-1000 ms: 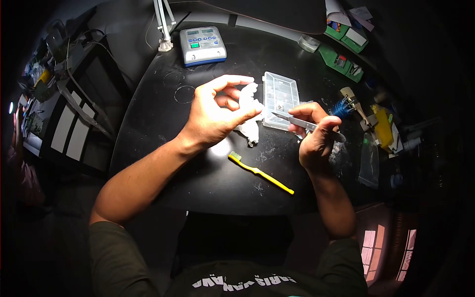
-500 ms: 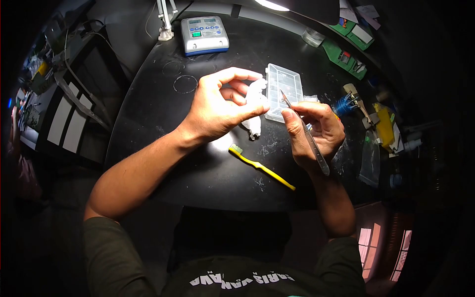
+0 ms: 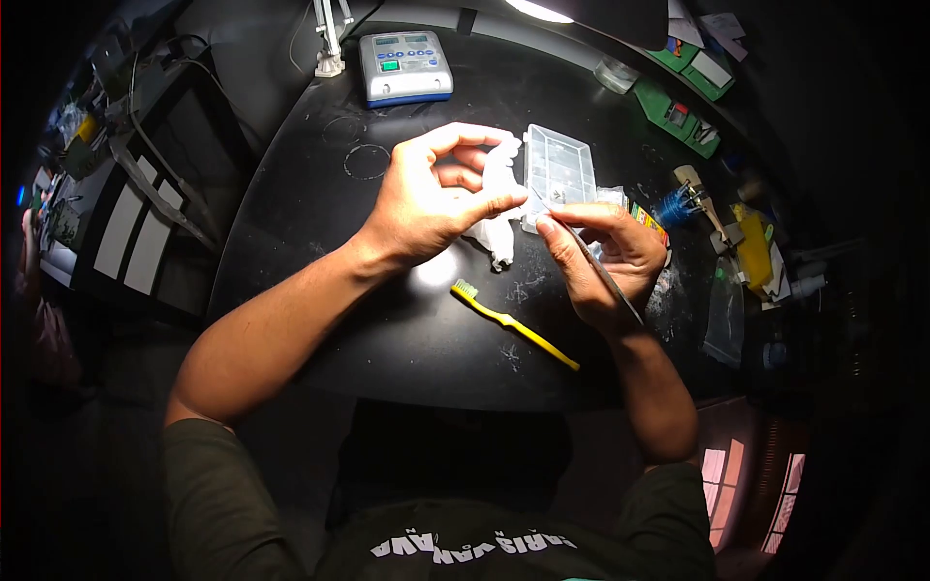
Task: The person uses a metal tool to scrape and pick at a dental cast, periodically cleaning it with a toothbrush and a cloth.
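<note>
My left hand [image 3: 431, 194] is closed on a lumpy white piece [image 3: 499, 174], pinched between thumb and fingertips above the dark table; glare washes out its detail. Its narrow lower end [image 3: 501, 259] hangs below my thumb. In my right hand [image 3: 615, 257] a slim metal scalpel [image 3: 603, 274] is gripped like a pen, its tip pointing up-left close to my left thumb and the white piece. Behind both hands lies a clear plastic compartment box [image 3: 560, 160], partly covered by my right fingers. A yellow toothbrush [image 3: 518, 327] rests on the table below them.
A grey and blue control unit [image 3: 405, 70] stands at the back left beside a lamp base [image 3: 329, 64]. Green trays [image 3: 675, 118] line the back right. A blue wire spool [image 3: 675, 206], a brush and a clear bag [image 3: 724, 315] sit to the right.
The scalpel tip has moved down and left, from over the box to close beside my left thumb. My right hand has shifted slightly left, and the handle has turned edge-on.
</note>
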Available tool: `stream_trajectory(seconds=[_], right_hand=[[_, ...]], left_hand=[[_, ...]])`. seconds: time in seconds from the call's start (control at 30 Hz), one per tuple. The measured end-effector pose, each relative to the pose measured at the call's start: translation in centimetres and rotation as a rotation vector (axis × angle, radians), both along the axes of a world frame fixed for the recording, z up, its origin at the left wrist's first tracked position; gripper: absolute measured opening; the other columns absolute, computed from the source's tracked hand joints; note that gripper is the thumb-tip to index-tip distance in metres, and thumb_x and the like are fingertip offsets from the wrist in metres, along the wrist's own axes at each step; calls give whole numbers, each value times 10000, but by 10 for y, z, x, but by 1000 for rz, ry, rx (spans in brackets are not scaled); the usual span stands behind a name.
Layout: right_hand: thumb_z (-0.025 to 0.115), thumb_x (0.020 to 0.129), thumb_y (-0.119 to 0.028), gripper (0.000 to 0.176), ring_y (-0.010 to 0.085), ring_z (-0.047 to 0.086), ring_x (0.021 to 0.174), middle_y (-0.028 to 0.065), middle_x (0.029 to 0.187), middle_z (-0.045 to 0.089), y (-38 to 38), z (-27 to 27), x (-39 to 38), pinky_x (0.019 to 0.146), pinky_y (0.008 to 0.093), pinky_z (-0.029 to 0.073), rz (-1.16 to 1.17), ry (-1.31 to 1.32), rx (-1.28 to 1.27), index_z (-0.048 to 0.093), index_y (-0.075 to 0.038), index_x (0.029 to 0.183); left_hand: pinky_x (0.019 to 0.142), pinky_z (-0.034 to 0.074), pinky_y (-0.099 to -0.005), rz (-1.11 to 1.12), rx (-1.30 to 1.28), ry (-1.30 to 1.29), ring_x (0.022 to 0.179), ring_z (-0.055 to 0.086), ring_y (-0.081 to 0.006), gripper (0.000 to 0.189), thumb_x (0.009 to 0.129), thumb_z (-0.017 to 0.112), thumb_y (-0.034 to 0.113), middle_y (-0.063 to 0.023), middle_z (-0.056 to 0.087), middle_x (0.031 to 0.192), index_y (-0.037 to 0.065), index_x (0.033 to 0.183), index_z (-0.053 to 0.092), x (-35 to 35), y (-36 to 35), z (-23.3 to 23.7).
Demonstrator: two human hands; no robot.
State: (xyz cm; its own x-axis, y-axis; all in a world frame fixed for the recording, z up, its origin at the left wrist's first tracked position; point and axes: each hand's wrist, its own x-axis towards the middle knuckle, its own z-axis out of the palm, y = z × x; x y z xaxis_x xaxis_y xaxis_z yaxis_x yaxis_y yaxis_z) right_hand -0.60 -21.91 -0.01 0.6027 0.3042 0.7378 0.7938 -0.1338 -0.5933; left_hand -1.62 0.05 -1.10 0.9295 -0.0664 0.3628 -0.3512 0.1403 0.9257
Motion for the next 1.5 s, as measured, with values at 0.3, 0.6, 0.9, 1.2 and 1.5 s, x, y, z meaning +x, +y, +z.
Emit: stream_trajectory(seconds=[0.3,0.6,0.9,1.2,1.5], right_hand=[[827,804,61,161,137,723,717,106,858,777,-2,3,3,590,241,518,90,-109,-42,777,-7,941],[839,780,63,214,195,740,778,108,916,762,0,5,6,662,289,584,76,-275,-133,801,-37,965],[824,795,43,224,226,747,813,121,934,761,-7,8,9,696,320,598,139,-302,-159,807,-36,1004],[863,744,81,334,246,749,950,144,1048,733,-6,10,7,803,338,633,70,-292,-117,810,-70,1037],[876,727,83,375,175,682,895,112,1100,670,-6,5,6,745,304,591,38,-226,-58,811,-111,1041]], left_hand=[[789,607,-236,-13,-11,-4,904,716,-113,565,843,867,19,-87,663,1065,-30,1341,606,2,1,1],[754,598,-258,-38,-80,89,920,725,-151,559,859,855,30,-81,621,1078,-36,1348,592,2,2,2],[795,627,-274,9,-135,68,935,726,-161,576,845,863,20,-107,652,1117,-29,1362,612,4,0,-4],[882,623,-301,-11,4,-15,1028,709,-184,615,847,851,-2,-139,665,1206,-53,1400,586,-1,-3,-1],[897,639,-346,-120,-147,-22,1045,719,-231,570,891,786,-10,-184,603,1262,-65,1400,536,-9,-8,3]])
